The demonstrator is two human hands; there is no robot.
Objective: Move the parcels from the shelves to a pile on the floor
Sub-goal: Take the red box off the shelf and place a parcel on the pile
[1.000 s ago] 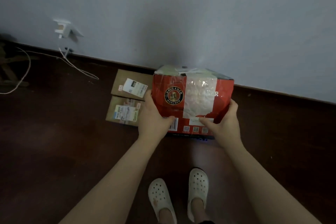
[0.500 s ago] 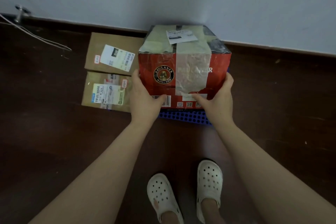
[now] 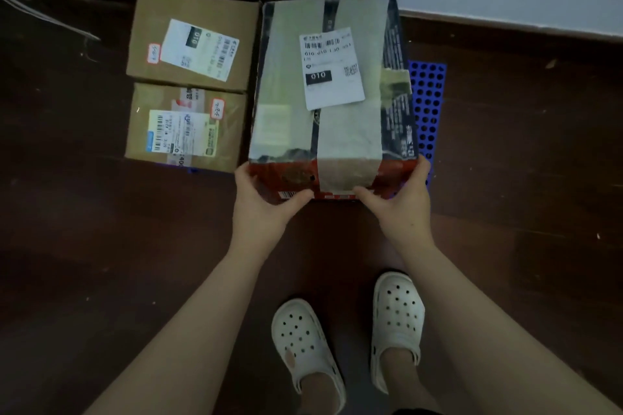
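Red box (image 3: pixel 290 84) between left hand (image 3: pixel 259 209), right hand (image 3: pixel 401 209) grip.

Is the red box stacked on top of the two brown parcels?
No, the red box is beside the brown parcels, over a blue mat.

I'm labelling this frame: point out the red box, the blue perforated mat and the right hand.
red box (image 3: pixel 286 84): head view, taped top face.
blue perforated mat (image 3: pixel 428 111): head view, strip right of box.
right hand (image 3: pixel 401 209): head view, back of hand.
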